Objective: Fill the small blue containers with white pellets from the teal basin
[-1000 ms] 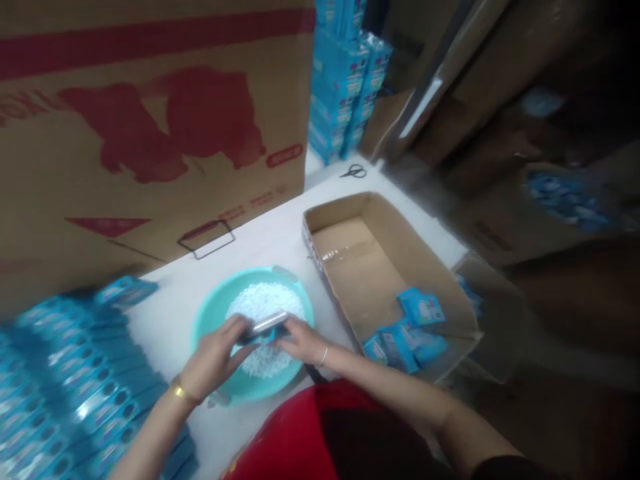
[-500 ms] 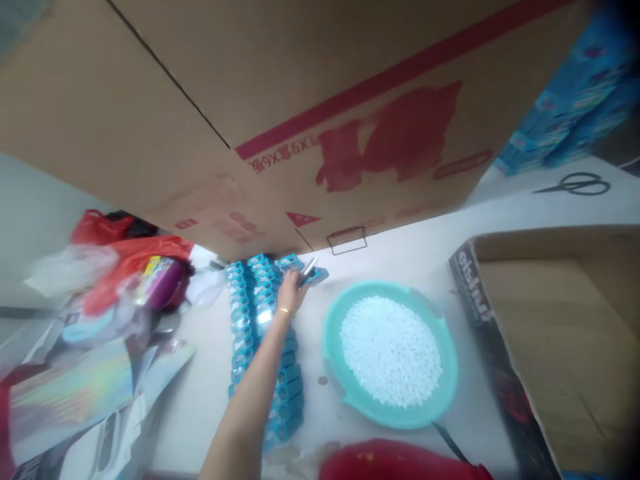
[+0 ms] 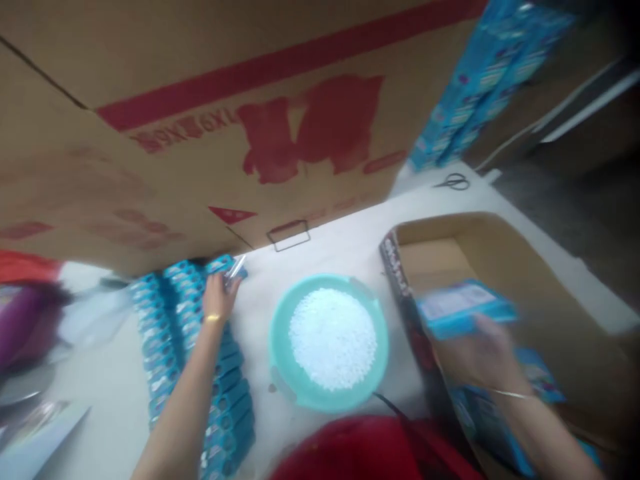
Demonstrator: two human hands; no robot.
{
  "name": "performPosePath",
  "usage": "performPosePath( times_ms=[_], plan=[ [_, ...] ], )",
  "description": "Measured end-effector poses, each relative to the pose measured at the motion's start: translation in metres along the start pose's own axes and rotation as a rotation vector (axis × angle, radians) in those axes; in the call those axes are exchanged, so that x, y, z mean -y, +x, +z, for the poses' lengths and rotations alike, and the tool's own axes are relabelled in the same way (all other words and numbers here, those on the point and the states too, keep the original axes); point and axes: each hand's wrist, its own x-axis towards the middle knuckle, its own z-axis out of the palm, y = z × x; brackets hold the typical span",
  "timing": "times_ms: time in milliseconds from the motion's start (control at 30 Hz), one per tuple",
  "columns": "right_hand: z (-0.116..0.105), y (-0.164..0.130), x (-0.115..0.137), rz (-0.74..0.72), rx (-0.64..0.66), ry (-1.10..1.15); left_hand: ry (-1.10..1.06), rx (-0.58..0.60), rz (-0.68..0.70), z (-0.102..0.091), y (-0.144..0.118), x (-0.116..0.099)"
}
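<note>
My left hand (image 3: 220, 297) is closed on a small shiny, clear piece like a short tube (image 3: 234, 268). It is at the far end of the rows of small blue packs (image 3: 187, 293), close to the cardboard wall. My right hand (image 3: 485, 350), blurred by motion, grips a blue box with a pale panel (image 3: 463, 303) above the open carton tray (image 3: 400, 267). More blue boxes (image 3: 540, 377) lie in the tray below that hand. Between my hands stands a turquoise bowl (image 3: 277, 340) filled with small white pellets (image 3: 333, 339).
A large brown carton (image 3: 200, 173) with red print rises along the back of the white table (image 3: 345, 247). Scissors (image 3: 454, 181) lie at the far right, near tall blue packages (image 3: 465, 93). A purple item (image 3: 30, 320) and a red bag (image 3: 27, 267) sit at the left.
The view has swung to the right. My right hand has come into sight with a blue box over the tray. My left hand still holds the clear piece by the packs.
</note>
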Motion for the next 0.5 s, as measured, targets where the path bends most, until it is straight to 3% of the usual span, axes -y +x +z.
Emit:
performPosePath(
  times_ms=[67, 133, 200, 333, 500],
  plan=[
    [0.016, -0.004, -0.005, 0.155, 0.072, 0.208, -0.161, 0.116, 0.174, 0.009, -0.033, -0.030],
    [0.035, -0.009, -0.013, 0.345, 0.177, 0.464, -0.271, 0.339, 0.386, 0.020, -0.071, -0.064],
    [0.047, -0.021, -0.019, 0.496, 0.272, 0.639, -0.250, 0.489, 0.519, 0.036, -0.102, -0.096],
    [0.040, -0.057, -0.020, 0.620, 0.389, 0.833, 0.031, 0.528, 0.484, 0.075, -0.129, -0.136],
    [0.017, -0.104, -0.027, 0.876, 0.379, 1.042, 0.112, 0.598, 0.529, 0.094, -0.151, -0.144]
  ],
)
